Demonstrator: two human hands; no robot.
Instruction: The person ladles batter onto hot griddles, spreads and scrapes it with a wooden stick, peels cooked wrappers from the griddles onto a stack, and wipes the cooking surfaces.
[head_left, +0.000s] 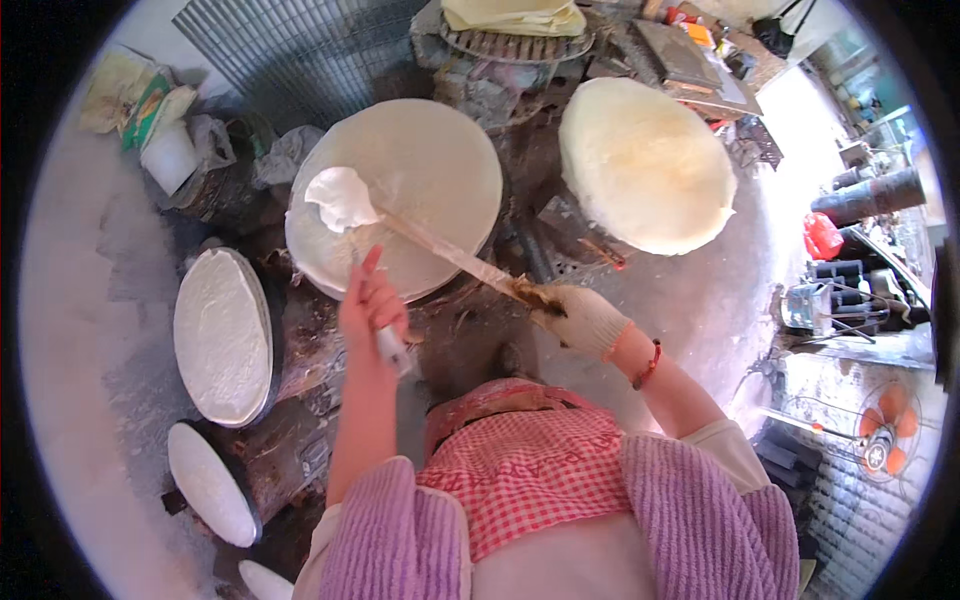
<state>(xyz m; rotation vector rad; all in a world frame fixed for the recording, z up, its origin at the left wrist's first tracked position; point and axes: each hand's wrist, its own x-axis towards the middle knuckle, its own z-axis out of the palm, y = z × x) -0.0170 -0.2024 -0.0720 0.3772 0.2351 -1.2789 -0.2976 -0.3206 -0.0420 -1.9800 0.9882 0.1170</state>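
A wooden stick (457, 255) slants across a round griddle coated with a thin pale batter sheet (442, 165). My right hand (581, 319), in a knitted work glove, is closed around the stick's dark, rough near end. At its far end, over the sheet's left side, is a lump of white dough or thick batter (341, 199). My left hand (375, 307) is bare and grips a hand tool by its whitish handle (391, 349). The tool's thin far end points towards the sheet's front edge; its shape is blurred.
Another round pale sheet (649, 165) lies on the right. Down the left side stand more coated round griddles (223, 337), (210, 484). Folded pale sheets (514, 16) rest on a slatted rack at the back. A wire mesh panel (300, 52) leans behind; a fan (885, 431) stands far right.
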